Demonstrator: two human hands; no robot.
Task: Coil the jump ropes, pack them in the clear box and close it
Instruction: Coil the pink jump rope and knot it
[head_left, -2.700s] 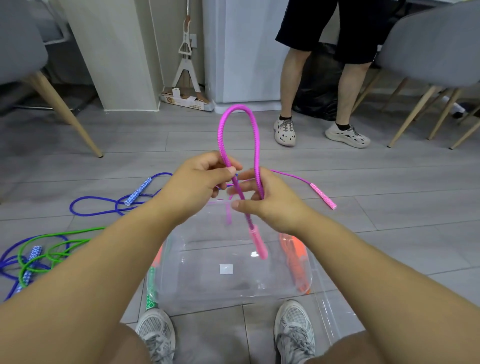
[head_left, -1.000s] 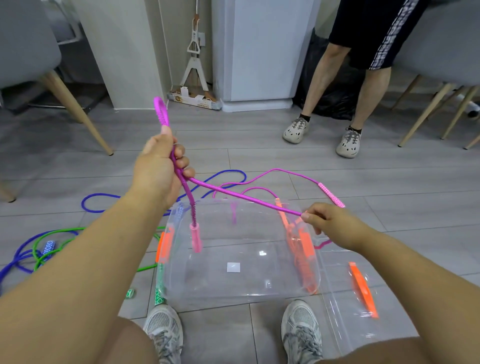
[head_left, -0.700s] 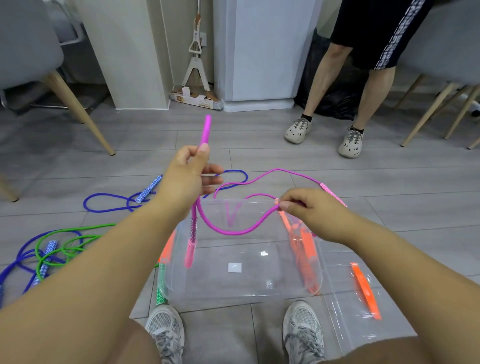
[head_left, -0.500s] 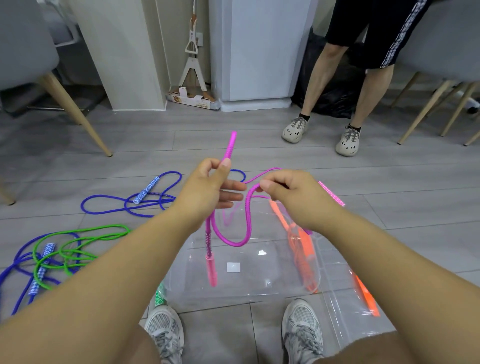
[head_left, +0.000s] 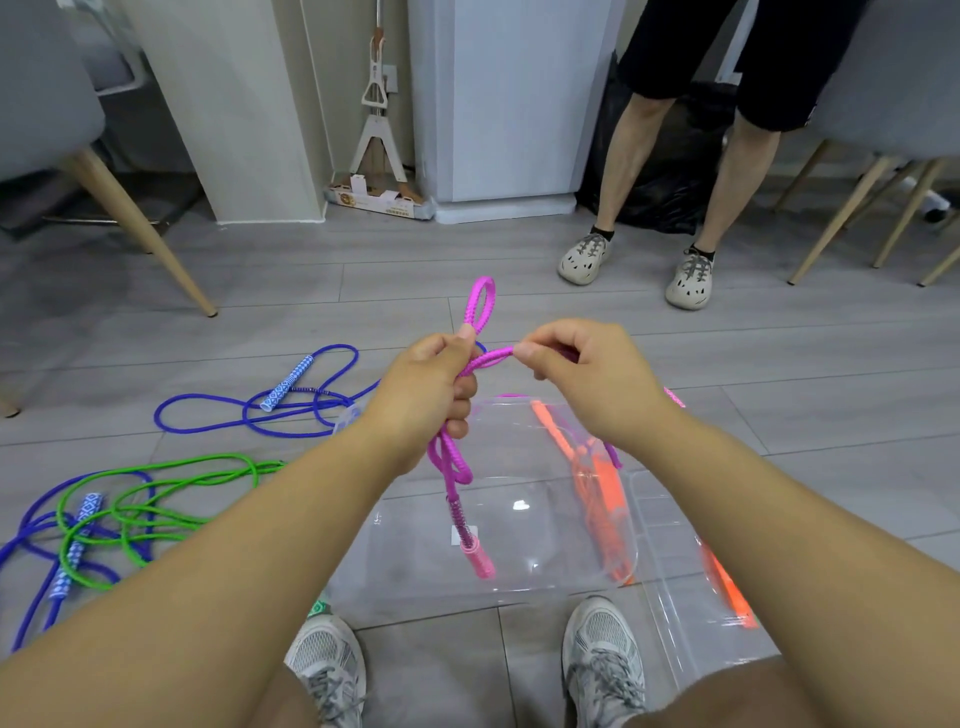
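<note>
While left grip (head_left: 431, 395) clamps the pink jump rope (head_left: 480, 304) folds over the clear box (head_left: 561, 577) and right grip (head_left: 587, 384) pinches the next stretch, I risk loops springing loose if my left fingers ease.

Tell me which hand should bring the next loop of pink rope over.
Probably right: the right hand pinches the pink rope's free run, while the left hand grips the gathered loops.
</note>
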